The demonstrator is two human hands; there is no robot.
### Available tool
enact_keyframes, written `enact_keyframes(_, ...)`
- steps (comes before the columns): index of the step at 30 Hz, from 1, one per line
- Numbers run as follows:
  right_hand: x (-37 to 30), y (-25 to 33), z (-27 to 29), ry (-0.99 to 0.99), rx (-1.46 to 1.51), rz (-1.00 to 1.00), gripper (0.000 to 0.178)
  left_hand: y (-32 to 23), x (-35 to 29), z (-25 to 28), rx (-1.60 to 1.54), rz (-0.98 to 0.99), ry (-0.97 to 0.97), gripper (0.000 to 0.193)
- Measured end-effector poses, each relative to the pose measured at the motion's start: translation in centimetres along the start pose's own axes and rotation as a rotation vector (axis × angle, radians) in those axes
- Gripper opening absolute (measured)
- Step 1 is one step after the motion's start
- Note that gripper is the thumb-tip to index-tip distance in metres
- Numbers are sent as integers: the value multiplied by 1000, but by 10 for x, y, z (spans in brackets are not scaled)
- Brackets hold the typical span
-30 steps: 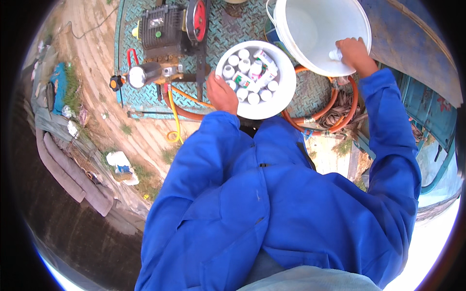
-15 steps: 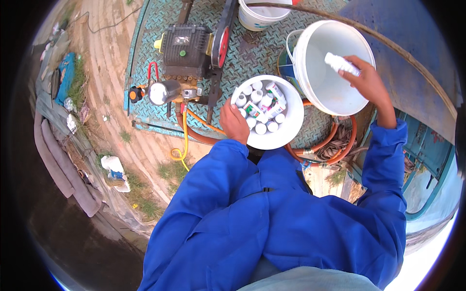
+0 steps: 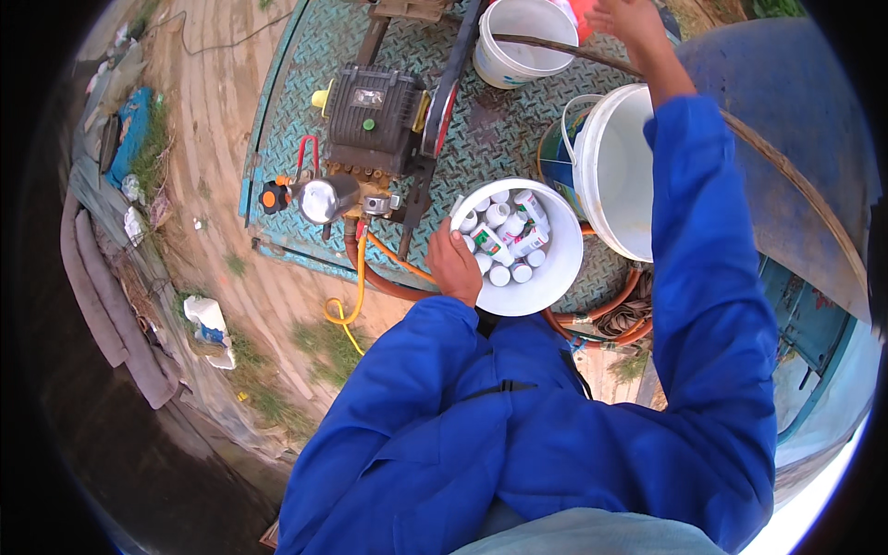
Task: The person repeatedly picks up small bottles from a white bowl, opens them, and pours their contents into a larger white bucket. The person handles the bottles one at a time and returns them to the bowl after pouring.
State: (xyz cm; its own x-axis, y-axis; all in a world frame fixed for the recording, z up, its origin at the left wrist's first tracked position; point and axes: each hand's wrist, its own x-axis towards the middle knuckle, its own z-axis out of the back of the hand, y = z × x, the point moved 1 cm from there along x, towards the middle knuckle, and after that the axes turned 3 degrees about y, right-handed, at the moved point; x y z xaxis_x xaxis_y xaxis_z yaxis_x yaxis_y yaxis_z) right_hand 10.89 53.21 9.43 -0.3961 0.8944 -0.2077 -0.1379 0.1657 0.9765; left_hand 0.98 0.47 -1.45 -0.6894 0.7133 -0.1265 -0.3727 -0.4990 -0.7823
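Many small white-capped bottles [image 3: 507, 239] in left hand's [image 3: 455, 266] white bucket [image 3: 555, 277]

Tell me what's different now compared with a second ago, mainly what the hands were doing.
The right hand has risen away from the large white bucket toward the top of the view; the small white bottle it held over that bucket no longer shows, and whether the hand holds anything cannot be told. The left hand still grips the rim of the white tub of bottles.

White bucket [image 3: 555, 277] full of small white bottles [image 3: 507, 242]
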Motion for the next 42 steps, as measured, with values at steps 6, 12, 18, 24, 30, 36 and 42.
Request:
enact_keyframes(6,-220,24,-55,230,-111,42,32,-1,1,1,39,10,8,40)
enact_keyframes(12,-368,-48,-73,376,-478,-369,25,-1,-1,1,5,-28,-11,39)
enact_keyframes(18,-400,-121,-93,498,-966,-183,40,-1,3,0,9,-44,-21,43)
enact_keyframes(24,-378,-182,-141,469,-1037,26,61,1,1,-1,-1,-32,-21,43)
enact_keyframes(30,-362,-212,-150,449,-1504,-37,60,-1,3,-2,10,-21,-36,42)
enact_keyframes(36,-355,-206,-145,378,-1363,-134,47,0,3,-2,14,-29,-30,43)
enact_keyframes(42,-347,-204,-142,180,-1127,180,42,2,3,-3,-16,-37,-24,43)
